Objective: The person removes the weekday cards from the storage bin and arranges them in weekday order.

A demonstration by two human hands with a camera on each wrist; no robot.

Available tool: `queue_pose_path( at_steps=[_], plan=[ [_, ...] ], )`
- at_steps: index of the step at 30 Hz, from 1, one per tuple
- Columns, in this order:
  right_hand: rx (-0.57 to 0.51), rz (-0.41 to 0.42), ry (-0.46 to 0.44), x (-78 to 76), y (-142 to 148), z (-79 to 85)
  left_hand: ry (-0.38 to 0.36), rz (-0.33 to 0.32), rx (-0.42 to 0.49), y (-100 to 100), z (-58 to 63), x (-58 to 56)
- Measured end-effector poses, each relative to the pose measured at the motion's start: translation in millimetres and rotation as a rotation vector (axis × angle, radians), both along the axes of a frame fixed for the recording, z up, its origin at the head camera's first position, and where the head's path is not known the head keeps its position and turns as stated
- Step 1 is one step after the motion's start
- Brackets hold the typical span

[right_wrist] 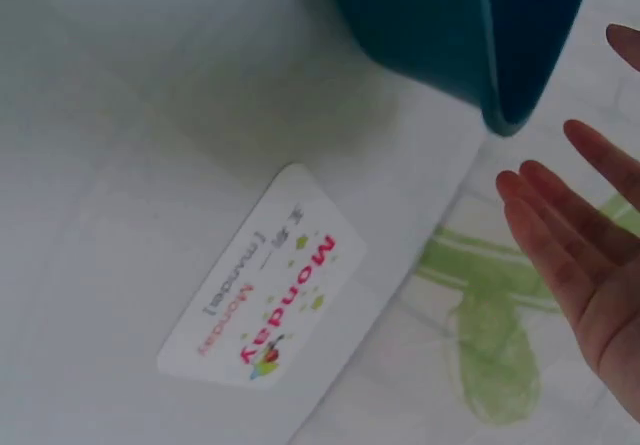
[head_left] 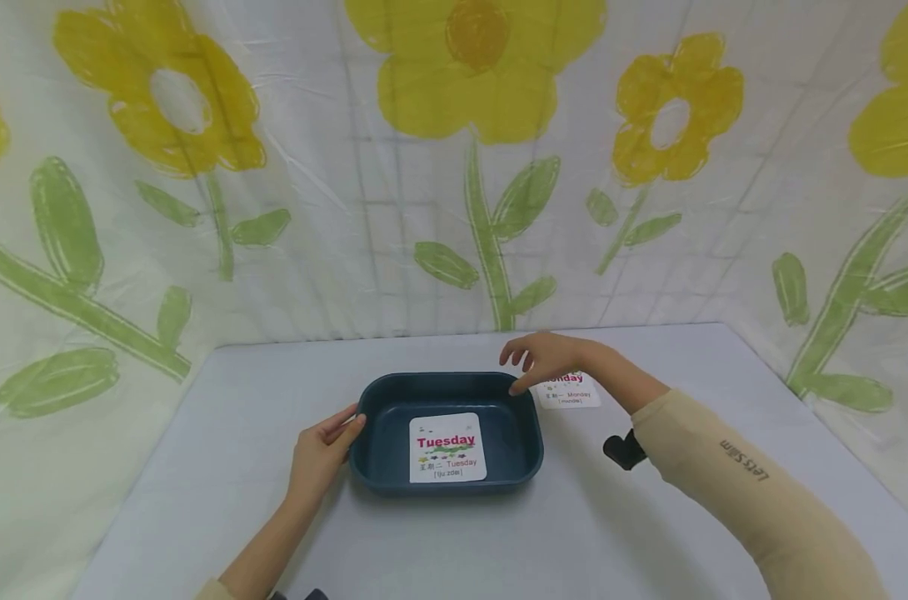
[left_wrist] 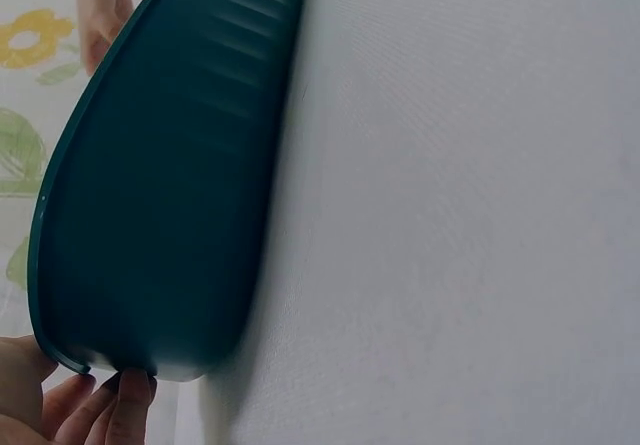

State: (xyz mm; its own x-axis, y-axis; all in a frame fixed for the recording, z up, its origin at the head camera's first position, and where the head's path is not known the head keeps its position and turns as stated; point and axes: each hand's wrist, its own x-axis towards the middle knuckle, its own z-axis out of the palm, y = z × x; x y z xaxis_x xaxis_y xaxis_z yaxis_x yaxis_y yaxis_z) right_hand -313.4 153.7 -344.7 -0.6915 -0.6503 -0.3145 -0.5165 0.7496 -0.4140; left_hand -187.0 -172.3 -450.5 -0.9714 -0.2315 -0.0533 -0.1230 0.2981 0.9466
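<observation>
A dark teal plastic basin (head_left: 382, 437) stands on the white table in the head view. Inside it, a white "Tuesday" card (head_left: 447, 450) lies face up. My left hand (head_left: 319, 454) grips the basin's left end, thumb at the rim. From the left wrist, that hand's fingers (left_wrist: 132, 410) show against the outer wall. Over the back right corner hovers my right hand (head_left: 547, 358), holding nothing, its fingers spread apart in the right wrist view. Just beyond that corner, a "Monday" card (right_wrist: 270, 285) lies on the table, partly covered by the right hand in the head view.
The white tabletop (head_left: 222, 467) reaches back to a white curtain (head_left: 296, 250) printed with yellow flowers and green stems. A black wrist device (head_left: 625, 450) sticks out under the right forearm, beside the beige sleeve (head_left: 739, 475).
</observation>
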Motion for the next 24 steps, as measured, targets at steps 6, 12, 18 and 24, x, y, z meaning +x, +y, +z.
queue_pose_path(
  at_steps=[6,12,18,24],
  plan=[
    [-0.070,0.121,0.009,13.7,-25.3,3.9,-0.001,0.001,0.004,0.7,0.5,0.4],
    [-0.076,0.178,0.006,22.2,-45.0,-1.3,0.005,0.005,-0.006,1.0,0.7,0.1],
    [-0.051,0.198,0.019,26.9,-60.2,-10.9,0.015,-0.003,-0.010,0.7,1.4,1.6],
    [-0.024,0.211,0.000,31.7,-68.7,-20.7,0.013,-0.010,-0.018,1.3,1.7,1.8]
  ],
)
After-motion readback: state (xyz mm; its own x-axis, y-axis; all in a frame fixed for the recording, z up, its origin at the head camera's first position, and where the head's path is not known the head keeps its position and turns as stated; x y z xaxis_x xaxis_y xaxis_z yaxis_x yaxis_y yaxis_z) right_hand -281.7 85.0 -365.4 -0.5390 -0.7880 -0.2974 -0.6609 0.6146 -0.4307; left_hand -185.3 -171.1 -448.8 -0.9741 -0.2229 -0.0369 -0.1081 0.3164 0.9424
